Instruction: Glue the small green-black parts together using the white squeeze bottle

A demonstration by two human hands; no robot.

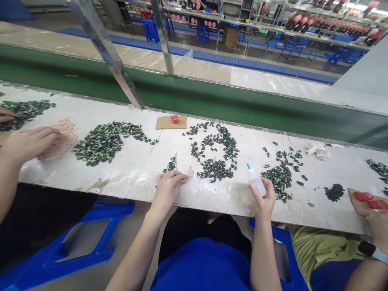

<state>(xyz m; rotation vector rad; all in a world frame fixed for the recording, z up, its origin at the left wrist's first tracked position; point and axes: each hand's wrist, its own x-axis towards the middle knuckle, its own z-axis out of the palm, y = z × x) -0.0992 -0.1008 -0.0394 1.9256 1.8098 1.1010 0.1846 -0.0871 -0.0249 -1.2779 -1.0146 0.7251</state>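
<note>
In my right hand [264,198] is a translucent squeeze bottle [256,182] with a blue tip, tilted up and to the left above the white table [242,202]. My left hand [169,188] rests low over the table's near edge, fingers curled and pressed together; whatever they may hold is too small to make out. Just behind it lies a small cluster of black-and-green pieces [170,165]. A pale scrap [190,172] sits by its fingertips. Between my hands, farther back, small black pieces [216,169] are spread in a loose ring.
A red-filled cup [174,118] stands on cardboard [163,122] at the back. Heaps of black-and-green pieces [100,143] lie left and right [278,180]. Co-workers' hands [30,143] work on both sides. A metal post [112,60] rises beyond, near a green belt [197,95].
</note>
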